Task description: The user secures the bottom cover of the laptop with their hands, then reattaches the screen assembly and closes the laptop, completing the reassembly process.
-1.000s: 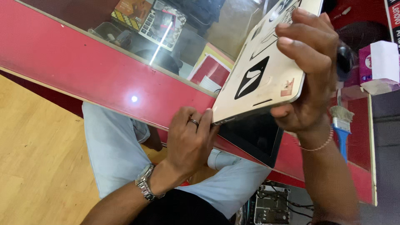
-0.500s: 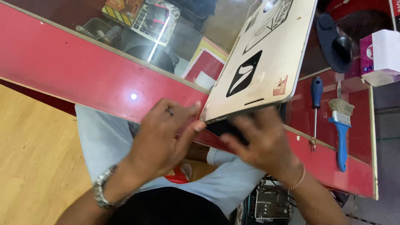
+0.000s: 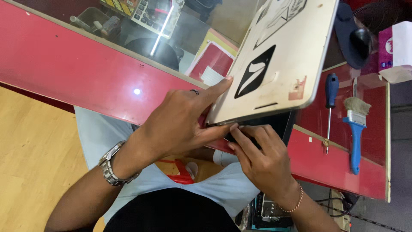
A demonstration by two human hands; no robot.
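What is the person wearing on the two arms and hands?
Both forearms are bare, with no sleeves in view. The left hand has a dark ring on one finger and a silver metal link wristwatch on its wrist. The right hand has a thin beaded bracelet on its wrist.

Laptop lid [image 3: 279, 64] cut off by top edge; dark base beneath mostly hidden by right hand [image 3: 264, 161]; tissue box [image 3: 397, 51] cropped at right.

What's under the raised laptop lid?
Under the cream laptop lid a dark base shows at the hinge edge, where the left hand and right hand grip. The lid covers the rest of the base and the red counter beneath.
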